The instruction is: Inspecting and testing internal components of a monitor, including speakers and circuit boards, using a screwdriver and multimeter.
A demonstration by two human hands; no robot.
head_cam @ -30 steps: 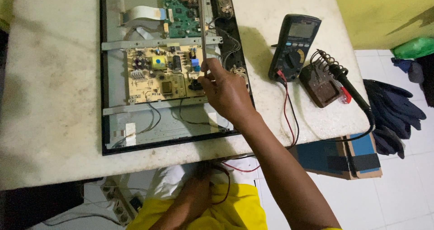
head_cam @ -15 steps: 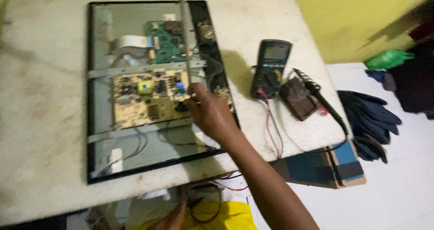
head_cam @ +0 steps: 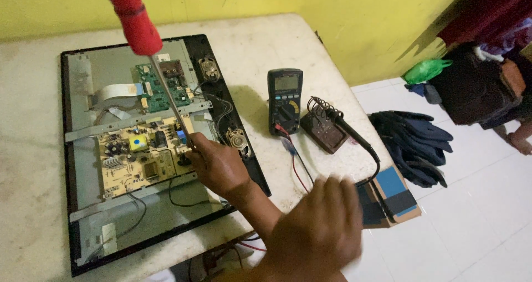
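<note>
On the white tabletop, an opened flat screen lies on its face with its back cover off. It fills the left part of the top, reaching close to the near edge. Inside it sit a yellow circuit board and, farther back, a smaller green circuit board.

One hand rests on the yellow board's right edge. Its fingers are pinched around the thin metal shaft of a long screwdriver. The screwdriver leans up and away, and its red handle pokes out past the top of the view. I cannot tell whether this is the left or the right hand.

Another hand is very close to the camera, near the front edge of the tabletop. It is blurry, so I cannot tell if it is open or closed. It holds nothing that I can see.

Toward the right edge of the tabletop stands a dark multimeter with red and black wires. Just beside it lies a soldering iron on its brown stand.
</note>
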